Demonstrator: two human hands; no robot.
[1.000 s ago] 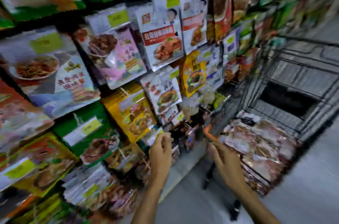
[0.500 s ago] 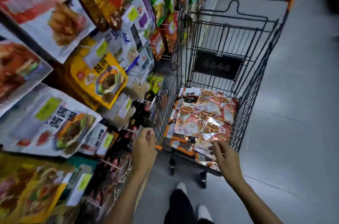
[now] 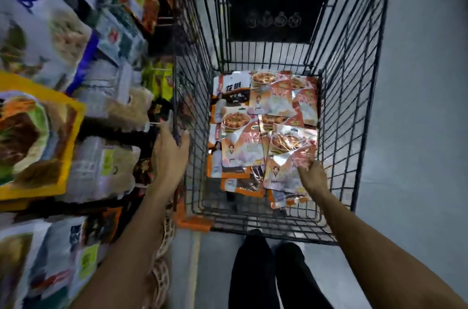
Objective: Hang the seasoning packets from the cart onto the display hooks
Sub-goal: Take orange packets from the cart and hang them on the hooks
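Reaching: R hand (image 3: 312, 177) is down inside the cart (image 3: 354, 106), fingertips on the near-right edge of the top seasoning packet (image 3: 291, 149); can't tell if it's pinched or only touched.
L hand: L hand (image 3: 169, 154) is outside the cart's left wall, fingers straight-ish, holding nothing, thumb by the wire.
Key relation: packet lies just ahead-left of R hand, touching it. L hand is well apart w/ the wire wall between, so R is nearer.
Long axis: runs near-to-far, far end leaning right. Dish print sits at the far end, so the hang end is prob. there; hole not visible.
Pile: other packets (image 3: 240, 136) lie flat on the cart floor, overlapping at mixed angles.
Material: glossy foil-plastic pouches, orange/white, thin rectangles. Top one is crinkled w/ glare; likely slippery and floppy if held by one corner.
Cart build: dark wire grid, orange corner bumper (image 3: 192, 222).
Display: hung packets (image 3: 106, 164) to the left, blurred; hooks not made out.
Next, as a guess: firm pinch, lift clear, swing left.
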